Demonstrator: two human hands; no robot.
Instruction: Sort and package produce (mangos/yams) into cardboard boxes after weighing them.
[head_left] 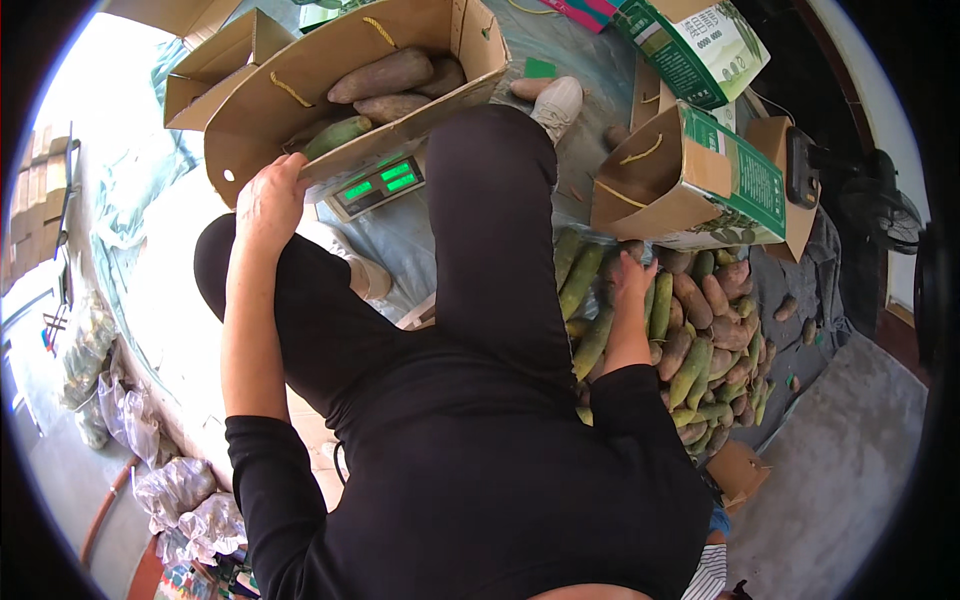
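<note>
My left hand (pixel 268 200) is closed over the near rim of a long cardboard box (pixel 250 115) with yellow rope handles. Several brown sweet potatoes (pixel 382 76) and a green radish (pixel 338 137) lie inside it. Just below the box's near side shows a scale (pixel 374 188) with lit green displays. Off to my right, my right hand (pixel 632 278) reaches into a heap of green radishes and sweet potatoes (pixel 692 300). Its fingers bend around a brown sweet potato (pixel 630 247) at the heap's far edge; the grip is partly hidden.
Beyond the heap stands an open green-and-white carton (pixel 735 175), with another carton (pixel 690 50) behind it. A smaller open box (pixel 215 75) stands at the far left. Filled plastic bags (pixel 175 490) lie at lower left. A black fan (pixel 880 205) is at far right.
</note>
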